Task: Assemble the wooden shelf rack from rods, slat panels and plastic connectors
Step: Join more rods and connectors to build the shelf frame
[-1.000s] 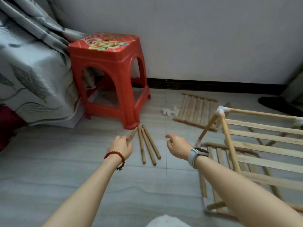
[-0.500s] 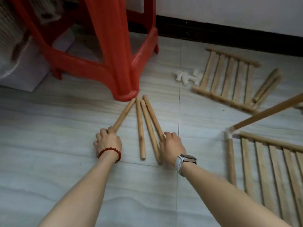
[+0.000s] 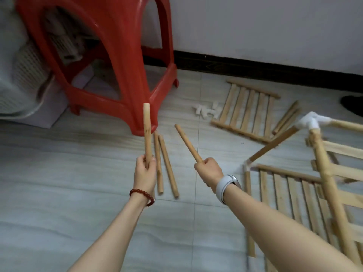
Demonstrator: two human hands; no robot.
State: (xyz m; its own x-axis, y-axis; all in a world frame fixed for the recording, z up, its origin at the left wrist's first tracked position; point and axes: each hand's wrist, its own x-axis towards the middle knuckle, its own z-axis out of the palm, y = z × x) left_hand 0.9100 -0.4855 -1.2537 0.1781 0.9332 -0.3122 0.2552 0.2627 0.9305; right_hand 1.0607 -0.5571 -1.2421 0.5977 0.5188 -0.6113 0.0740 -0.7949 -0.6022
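Observation:
My left hand point(image 3: 145, 173) grips a wooden rod point(image 3: 147, 132) by its lower end and holds it upright above the floor. My right hand point(image 3: 208, 169) grips a second rod point(image 3: 187, 144) that slants up to the left. Two more rods point(image 3: 164, 163) lie side by side on the floor between my hands. A loose slat panel point(image 3: 248, 112) lies farther back, with a heap of white plastic connectors point(image 3: 207, 110) at its left. The partly built rack point(image 3: 322, 173), rods joined by white connectors point(image 3: 310, 121) over slat panels, stands at the right.
A red plastic stool point(image 3: 110, 61) stands on the grey tiled floor just behind the rods. Two short rods point(image 3: 286, 119) lie beside the loose panel. The wall and dark skirting run along the back. A white basket and fabric are at far left.
Both hands were reaching for and pressing on rods on the floor; now each has lifted one rod, leaving two on the floor.

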